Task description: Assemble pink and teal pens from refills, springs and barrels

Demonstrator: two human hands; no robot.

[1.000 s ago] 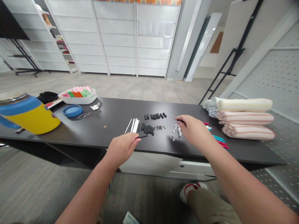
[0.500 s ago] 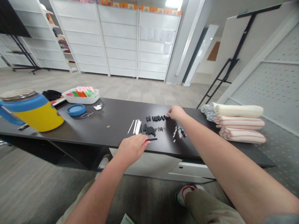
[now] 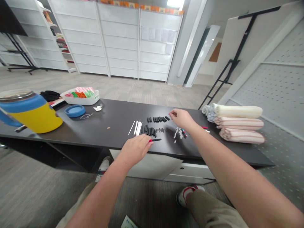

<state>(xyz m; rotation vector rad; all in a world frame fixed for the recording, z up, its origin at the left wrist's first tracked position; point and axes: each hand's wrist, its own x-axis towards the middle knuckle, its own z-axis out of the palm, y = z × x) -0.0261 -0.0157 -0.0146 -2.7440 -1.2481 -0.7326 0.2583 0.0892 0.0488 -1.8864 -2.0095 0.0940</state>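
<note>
My left hand (image 3: 136,146) is closed around a slim pen-like piece (image 3: 156,139), red by the fingers and black at its protruding end. It is held low over the table's near edge. My right hand (image 3: 181,117) pinches at the right end of the back row of short black caps (image 3: 159,119); whatever its fingertips hold is hidden or too small to make out. Between the hands lie longer black tubes (image 3: 150,130), thin white sticks (image 3: 137,128) and small grey metallic tips (image 3: 162,129). Small white pieces (image 3: 178,133), some with coloured ends, lie beside my right forearm.
Rolled striped towels (image 3: 239,123) are stacked on the right of the black table (image 3: 116,114). To the left stand a yellow-and-blue jug (image 3: 39,115), a blue lid (image 3: 75,110) and a white basket (image 3: 82,100) of colourful packets. A red stick (image 3: 204,127) lies past my right forearm.
The view has shifted slightly. My right hand has lifted a little off the end of the back row of caps. My left hand keeps its hold on the red-and-black piece.
</note>
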